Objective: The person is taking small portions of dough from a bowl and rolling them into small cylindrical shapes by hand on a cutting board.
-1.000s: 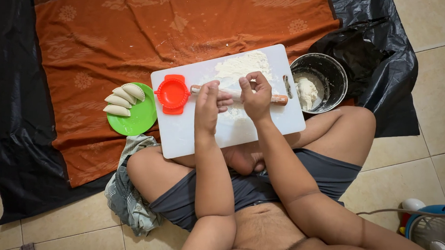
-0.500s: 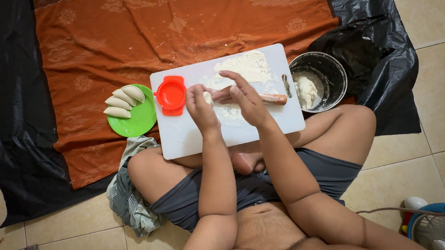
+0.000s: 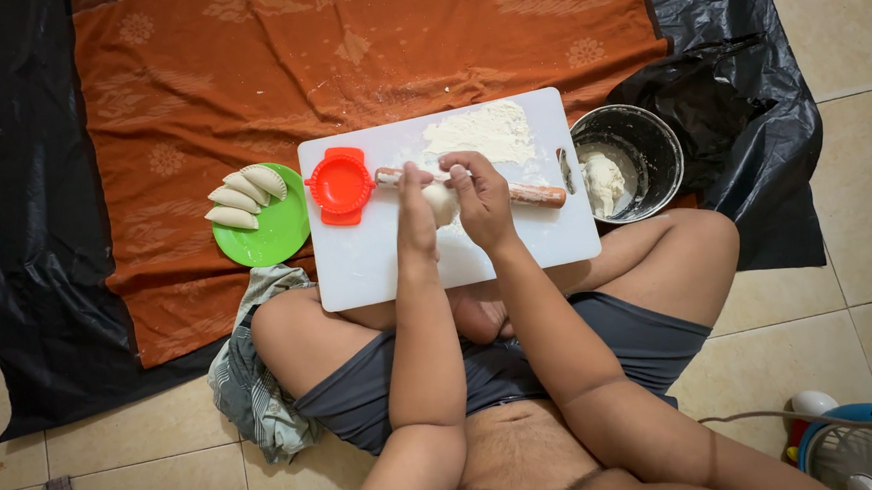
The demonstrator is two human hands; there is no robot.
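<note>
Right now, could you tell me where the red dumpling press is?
In the head view, the red dumpling press lies at the white cutting board's left edge, beside the green plate.

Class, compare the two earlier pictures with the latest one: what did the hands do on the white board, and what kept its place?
Both hands came together over the white board: the left hand and right hand now cup a small dough ball between them, in front of the rolling pin. A second ago they were pressing down by the pin. The red dumpling press, green plate, flour pile and metal bowl stayed put.
</note>
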